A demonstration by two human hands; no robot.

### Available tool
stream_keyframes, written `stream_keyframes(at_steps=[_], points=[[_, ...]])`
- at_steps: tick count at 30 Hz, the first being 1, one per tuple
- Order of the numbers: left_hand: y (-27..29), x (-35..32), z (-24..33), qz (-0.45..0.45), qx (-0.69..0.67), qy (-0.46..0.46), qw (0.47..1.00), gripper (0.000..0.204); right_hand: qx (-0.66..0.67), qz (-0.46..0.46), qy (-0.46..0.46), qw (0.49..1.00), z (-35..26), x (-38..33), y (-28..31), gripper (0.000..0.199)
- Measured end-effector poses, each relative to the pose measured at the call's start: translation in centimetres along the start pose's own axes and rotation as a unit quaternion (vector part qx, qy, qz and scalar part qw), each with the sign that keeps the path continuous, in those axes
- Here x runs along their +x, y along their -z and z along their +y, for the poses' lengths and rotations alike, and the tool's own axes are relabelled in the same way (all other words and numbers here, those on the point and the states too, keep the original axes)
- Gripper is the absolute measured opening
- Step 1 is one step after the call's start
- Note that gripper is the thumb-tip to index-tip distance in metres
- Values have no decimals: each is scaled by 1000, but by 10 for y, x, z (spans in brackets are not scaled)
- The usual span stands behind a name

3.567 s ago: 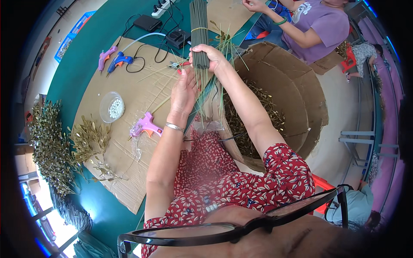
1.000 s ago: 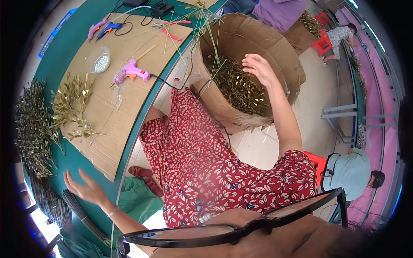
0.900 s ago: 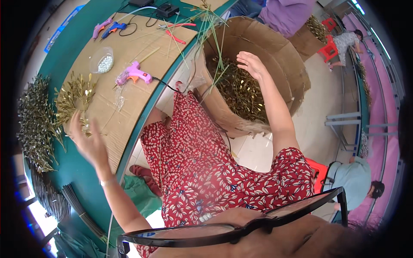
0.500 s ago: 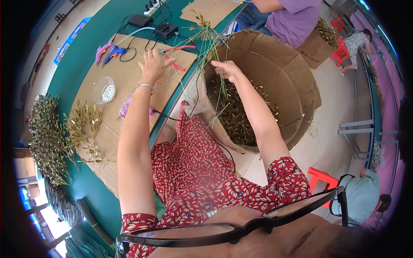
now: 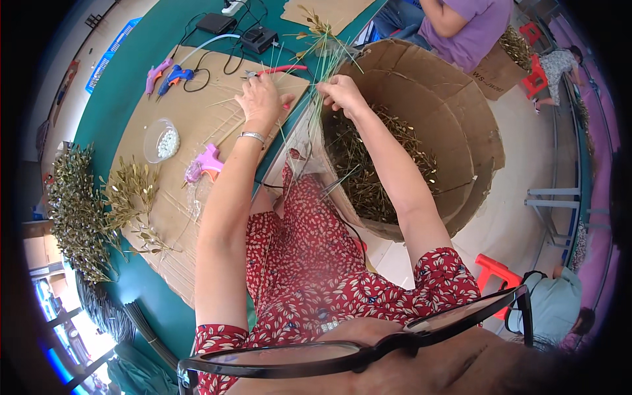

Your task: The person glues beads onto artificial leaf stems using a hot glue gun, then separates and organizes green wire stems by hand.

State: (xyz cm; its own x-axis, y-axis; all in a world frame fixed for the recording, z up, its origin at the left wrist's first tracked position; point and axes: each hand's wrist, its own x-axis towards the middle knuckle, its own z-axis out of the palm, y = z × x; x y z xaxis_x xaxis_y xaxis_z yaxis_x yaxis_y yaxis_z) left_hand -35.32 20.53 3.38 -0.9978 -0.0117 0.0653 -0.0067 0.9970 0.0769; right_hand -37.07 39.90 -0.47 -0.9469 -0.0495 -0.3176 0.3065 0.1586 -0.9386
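My right hand (image 5: 343, 97) is closed in a pinch on a loose bunch of thin green stems (image 5: 320, 66), at the left rim of a big cardboard box. Brownish leaf sprigs (image 5: 316, 26) top the bunch. Over the cardboard sheet on the table, my left hand (image 5: 261, 104) is spread with its thumb apart from the fingers. It lies partly over red-handled pliers (image 5: 289, 68), whose other handle is mostly hidden. A few thin stems lie about its fingers. Nearer me, beside my left forearm, rests a pink glue gun (image 5: 207, 160).
Left of my arm are a clear bowl of white beads (image 5: 167, 142), leafy sprigs (image 5: 135, 191) and two more glue guns (image 5: 174, 79). Black adapters (image 5: 259, 39) with cords lie farther back. The cardboard box (image 5: 454, 125) holds dried leafy stems. Another person (image 5: 464, 29) sits beyond it.
My left hand has moved right across the cardboard, baring the pink glue gun. My right hand's fingers have closed on the stems, drawing them closer together at the box rim.
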Motion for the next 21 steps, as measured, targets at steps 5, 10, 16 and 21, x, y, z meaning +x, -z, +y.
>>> stream_keyframes(at_steps=[5,10,16,21], points=[[-15,7,0,-28,-75,-23,997,42,-89,-8,-25,996,-20,-1,-6,25],[-25,26,0,-44,-142,-67,987,29,123,-57,-30,990,-13,19,-14,14],[-9,29,9,-93,-294,-157,938,42,228,-64,-40,971,-20,15,-18,12],[16,26,12,-265,-408,-97,868,48,331,-133,-29,934,-17,11,-15,10]])
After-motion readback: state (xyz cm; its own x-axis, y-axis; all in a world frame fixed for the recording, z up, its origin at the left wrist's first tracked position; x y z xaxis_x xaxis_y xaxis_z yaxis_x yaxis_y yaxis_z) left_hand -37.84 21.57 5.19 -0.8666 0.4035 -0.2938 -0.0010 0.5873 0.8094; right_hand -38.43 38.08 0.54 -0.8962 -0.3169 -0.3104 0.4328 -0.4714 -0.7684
